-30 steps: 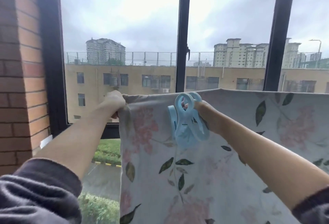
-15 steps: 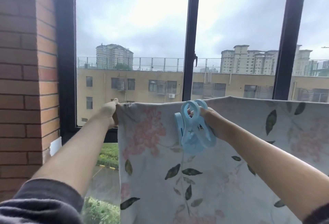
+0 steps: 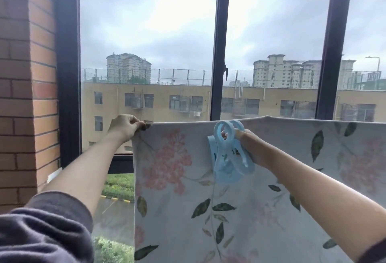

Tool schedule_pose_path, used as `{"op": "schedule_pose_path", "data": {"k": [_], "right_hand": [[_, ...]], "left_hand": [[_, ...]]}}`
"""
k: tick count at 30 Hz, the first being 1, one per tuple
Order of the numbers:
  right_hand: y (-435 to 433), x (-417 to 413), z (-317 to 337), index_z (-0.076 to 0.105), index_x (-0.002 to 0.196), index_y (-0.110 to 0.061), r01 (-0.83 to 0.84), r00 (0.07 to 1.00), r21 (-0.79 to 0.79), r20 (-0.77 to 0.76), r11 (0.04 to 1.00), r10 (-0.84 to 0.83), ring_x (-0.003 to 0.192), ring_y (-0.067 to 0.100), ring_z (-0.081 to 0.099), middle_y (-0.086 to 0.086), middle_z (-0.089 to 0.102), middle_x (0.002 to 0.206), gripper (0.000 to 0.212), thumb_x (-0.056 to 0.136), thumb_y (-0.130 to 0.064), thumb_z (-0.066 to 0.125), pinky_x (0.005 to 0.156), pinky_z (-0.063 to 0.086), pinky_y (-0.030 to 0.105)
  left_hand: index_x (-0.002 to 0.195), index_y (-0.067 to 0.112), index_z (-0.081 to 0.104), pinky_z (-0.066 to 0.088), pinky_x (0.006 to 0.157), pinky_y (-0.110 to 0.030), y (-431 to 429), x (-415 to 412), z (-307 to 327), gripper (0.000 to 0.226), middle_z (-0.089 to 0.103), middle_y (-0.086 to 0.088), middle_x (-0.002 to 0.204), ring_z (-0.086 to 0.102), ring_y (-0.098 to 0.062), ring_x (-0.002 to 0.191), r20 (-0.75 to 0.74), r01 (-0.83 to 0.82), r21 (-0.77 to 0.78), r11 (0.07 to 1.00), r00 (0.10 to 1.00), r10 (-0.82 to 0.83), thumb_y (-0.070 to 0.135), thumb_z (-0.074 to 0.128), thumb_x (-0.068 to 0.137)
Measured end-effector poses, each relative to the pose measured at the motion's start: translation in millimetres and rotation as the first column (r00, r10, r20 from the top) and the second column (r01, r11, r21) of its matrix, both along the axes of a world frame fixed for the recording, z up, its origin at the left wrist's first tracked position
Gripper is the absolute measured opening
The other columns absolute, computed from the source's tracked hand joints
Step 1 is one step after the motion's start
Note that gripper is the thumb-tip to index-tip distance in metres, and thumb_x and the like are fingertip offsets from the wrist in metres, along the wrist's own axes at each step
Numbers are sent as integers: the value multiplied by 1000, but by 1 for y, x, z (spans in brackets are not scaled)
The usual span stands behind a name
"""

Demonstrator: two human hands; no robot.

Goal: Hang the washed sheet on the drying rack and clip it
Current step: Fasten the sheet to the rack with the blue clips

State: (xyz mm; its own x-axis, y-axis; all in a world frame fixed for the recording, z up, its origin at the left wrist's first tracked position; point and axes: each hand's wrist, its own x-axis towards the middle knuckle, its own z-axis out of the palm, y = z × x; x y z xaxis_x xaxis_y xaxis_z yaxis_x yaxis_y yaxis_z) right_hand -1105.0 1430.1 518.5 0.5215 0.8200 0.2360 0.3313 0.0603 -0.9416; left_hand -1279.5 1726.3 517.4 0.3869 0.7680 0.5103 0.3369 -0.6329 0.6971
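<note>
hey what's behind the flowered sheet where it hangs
Above the sheet top edge: window frames and buildings. Left of it: grass below. The rack it drapes over is covered, as is anything directly behind.

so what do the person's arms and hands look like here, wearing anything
Both forearms are bare, with dark grey, soft fleecy sleeves pushed up toward the elbows: the left sleeve fills the lower left corner, the right sleeve only peeks in at the lower right. The left hand and right hand show no gloves, rings or watch.
</note>
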Motion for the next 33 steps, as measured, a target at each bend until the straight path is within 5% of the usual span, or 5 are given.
{"op": "schedule_pose_path", "data": {"k": [7, 12, 18, 21, 33], "right_hand": [[-18, 21, 4, 61, 85, -13, 8, 1000, -17, 14, 1000, -8, 58, 16, 58, 5, 62, 68, 15, 95, -20, 52, 57, 50, 29], [-41, 42, 3, 59, 81, -13, 69, 997, -56, 34, 996, -68, 53, 13, 55, 1, 61, 64, 18, 95, -21, 51, 54, 47, 26], [-82, 74, -1, 59, 76, -15, 124, 992, -135, 31, 983, -121, 50, 10, 55, 0, 59, 61, 17, 90, -23, 54, 53, 47, 25], [-98, 85, -2, 56, 76, -15, 175, 984, -146, 43, 974, -171, 48, 9, 53, 0, 56, 60, 21, 95, -20, 49, 52, 45, 23], [-134, 139, 5, 54, 82, -9, 71, 997, -126, 44, 989, -66, 46, 9, 51, -2, 56, 56, 13, 91, -18, 55, 49, 46, 21]], "left_hand": [[101, 3, 57, 37, 76, -34, 7, 48, -6, 23, 62, -22, 106, 55, -36, 100, 155, -87, 29, 996, 985, 82, 22, 44, 100], [112, 4, 51, 46, 90, -39, 2, 102, -40, 24, 58, -21, 120, 55, -36, 109, -227, -107, -27, 994, 969, 98, 21, 46, 96], [113, 19, 52, 43, 75, -34, -100, 164, -54, 63, 57, 4, 99, 53, -13, 88, -154, 672, -114, 731, 715, -682, 73, 48, 80], [103, 23, 63, 52, 76, -30, -127, 179, -59, 32, 66, 8, 90, 60, -4, 82, -161, 829, -112, 549, 530, -833, 41, 70, 77], [74, 9, 59, 38, 56, -18, -98, 204, -40, 7, 58, 5, 72, 49, -10, 67, -542, 518, 10, 855, 722, -431, 10, 60, 81]]}}
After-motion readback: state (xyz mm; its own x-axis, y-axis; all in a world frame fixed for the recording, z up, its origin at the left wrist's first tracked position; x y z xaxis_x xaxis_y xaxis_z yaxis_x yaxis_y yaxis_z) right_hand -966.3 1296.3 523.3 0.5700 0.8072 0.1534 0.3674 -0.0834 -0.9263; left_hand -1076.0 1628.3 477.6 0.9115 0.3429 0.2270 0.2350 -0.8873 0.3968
